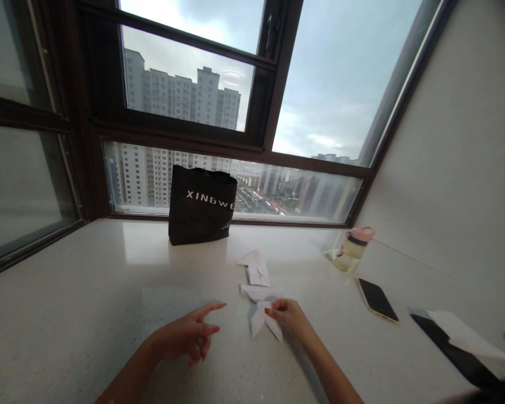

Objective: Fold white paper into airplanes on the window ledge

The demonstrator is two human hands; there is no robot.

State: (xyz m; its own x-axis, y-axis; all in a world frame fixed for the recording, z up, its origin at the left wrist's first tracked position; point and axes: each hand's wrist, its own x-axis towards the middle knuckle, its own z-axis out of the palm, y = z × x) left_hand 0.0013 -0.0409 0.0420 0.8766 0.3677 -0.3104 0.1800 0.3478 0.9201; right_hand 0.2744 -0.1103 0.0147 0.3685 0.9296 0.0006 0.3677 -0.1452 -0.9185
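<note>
Three folded white paper pieces lie in a column on the pale speckled counter. The farthest folded paper piece (257, 270) has a pointed top like an arrow. Below it sits a flat, wide folded paper piece (258, 293). Nearest to me is a folded paper piece (258, 320) with two legs spreading downward. My right hand (288, 317) pinches the upper right part of this nearest piece between thumb and fingers. To the left, my left hand (193, 334) hovers over the counter, index finger stretched out and fingers apart, holding nothing.
A black paper bag (202, 207) stands by the window. At the right are a bottle with a pink lid (353, 249), a phone (377, 300), and a white sheet (467, 334) over a dark flat object (446, 345). A wall bounds the counter on the right.
</note>
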